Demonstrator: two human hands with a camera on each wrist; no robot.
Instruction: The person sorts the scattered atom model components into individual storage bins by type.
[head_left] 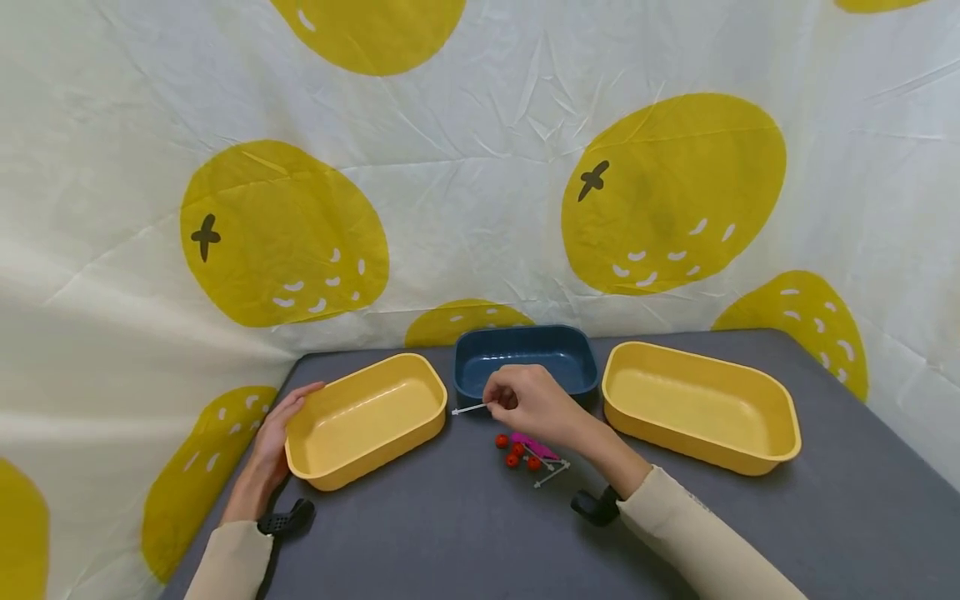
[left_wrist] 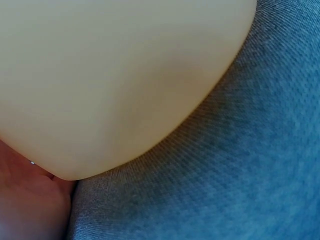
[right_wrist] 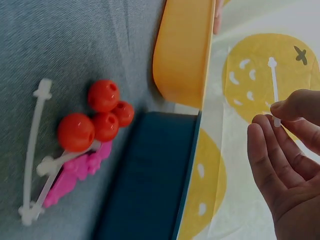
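My right hand [head_left: 536,404] pinches a thin white plastic stick with a knobbed end [head_left: 468,409] between thumb and forefinger, just in front of the blue tray [head_left: 461,367]. The right wrist view shows the stick [right_wrist: 274,82] standing out past the fingertips. My left hand [head_left: 272,442] rests along the outer left end of the left yellow tray [head_left: 367,467], its fingers fairly straight; its thumb cannot be made out. Below my right hand lie several red beads [right_wrist: 76,132], a bumpy pink piece [right_wrist: 75,175] and some more white sticks [right_wrist: 34,150], close together on the table.
A second yellow tray [head_left: 701,450] stands to the right of the blue one, near my right forearm. The grey table [head_left: 420,542] ends at a cloth backdrop [head_left: 465,233] printed with yellow fruit. Each wrist wears a black device [head_left: 288,518].
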